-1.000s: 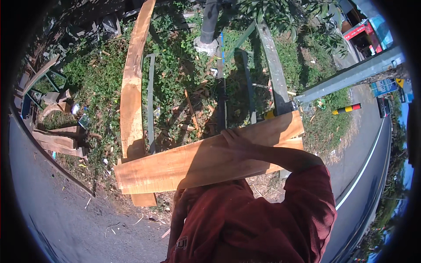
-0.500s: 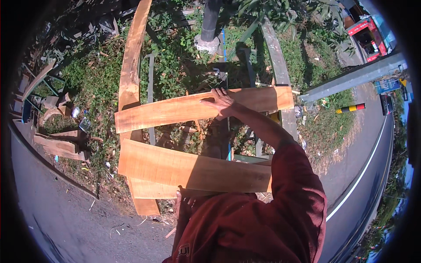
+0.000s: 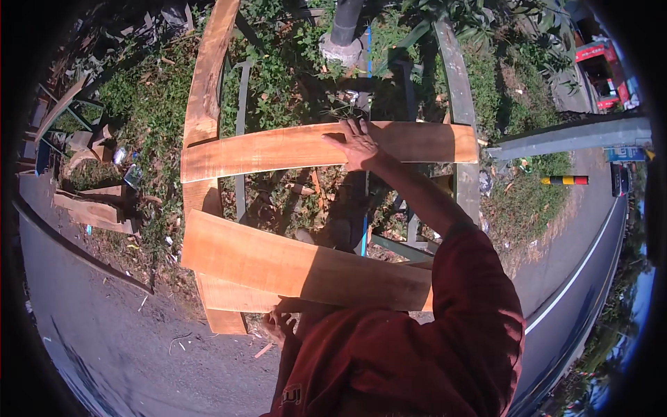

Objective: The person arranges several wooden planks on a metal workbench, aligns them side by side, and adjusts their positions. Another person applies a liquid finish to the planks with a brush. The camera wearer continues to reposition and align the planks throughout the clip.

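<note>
A wooden plank (image 3: 278, 151) lies across two long rails, with my right hand (image 3: 361, 147) resting flat on it right of its middle. That hand is open, its thumb stretched to the left and its fingers reaching the far edge. Closer to my body, a second, wider plank (image 3: 250, 254) lies at a slant over another plank (image 3: 240, 297), which shows only along its lower left. My left hand (image 3: 279, 326) is by the near edge of these boards, fingers loosely bent and apart, nothing visible in it. My torso and right sleeve hide the near right ends.
A brown wooden rail (image 3: 208, 90) supports the planks' left ends, a grey rail (image 3: 455, 76) the far plank's right end. A post (image 3: 345, 24) stands beyond. Wood offcuts (image 3: 94, 212) lie left on the ground. A grey beam (image 3: 570, 135) extends right, toward the road (image 3: 577, 278).
The far plank has shifted away from me, its left end most, with my right hand still on it. My left hand has drawn back slightly from the near boards' edge. The view has shifted slightly.
</note>
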`<action>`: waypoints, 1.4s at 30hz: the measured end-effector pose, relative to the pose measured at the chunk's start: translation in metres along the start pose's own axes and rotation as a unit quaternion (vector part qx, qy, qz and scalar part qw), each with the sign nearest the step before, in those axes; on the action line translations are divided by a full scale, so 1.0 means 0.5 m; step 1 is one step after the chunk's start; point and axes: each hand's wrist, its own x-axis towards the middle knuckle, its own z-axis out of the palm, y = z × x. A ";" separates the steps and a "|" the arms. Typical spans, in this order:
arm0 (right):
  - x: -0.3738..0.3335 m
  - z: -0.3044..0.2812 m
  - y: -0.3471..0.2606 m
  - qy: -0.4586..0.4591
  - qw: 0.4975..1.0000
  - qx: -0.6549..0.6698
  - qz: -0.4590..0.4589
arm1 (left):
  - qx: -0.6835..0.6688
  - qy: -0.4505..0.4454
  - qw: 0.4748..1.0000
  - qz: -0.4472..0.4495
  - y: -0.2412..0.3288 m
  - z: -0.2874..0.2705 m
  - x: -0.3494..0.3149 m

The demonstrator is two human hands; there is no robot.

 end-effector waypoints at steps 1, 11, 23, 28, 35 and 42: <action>-0.035 0.011 -0.022 0.059 0.998 0.022 -0.003 | 0.028 0.008 0.996 0.080 -0.013 -0.031 0.018; -0.442 0.111 -0.292 -0.202 0.897 0.393 0.026 | 0.169 -0.193 0.944 0.205 0.098 0.072 -0.026; -0.289 -0.046 -0.163 -0.153 0.921 0.353 0.056 | 0.119 -0.217 0.918 0.311 0.195 0.129 -0.022; -0.162 0.040 -0.111 -0.032 0.968 0.249 -0.002 | 0.062 -0.214 0.911 0.347 0.177 0.183 0.039; -0.078 0.166 -0.076 -0.027 0.974 0.226 0.019 | -0.009 -0.235 0.958 0.166 0.138 0.290 0.082; -0.350 0.161 -0.160 0.304 0.868 0.306 0.245 | 0.379 -0.259 0.804 0.379 0.256 0.368 0.029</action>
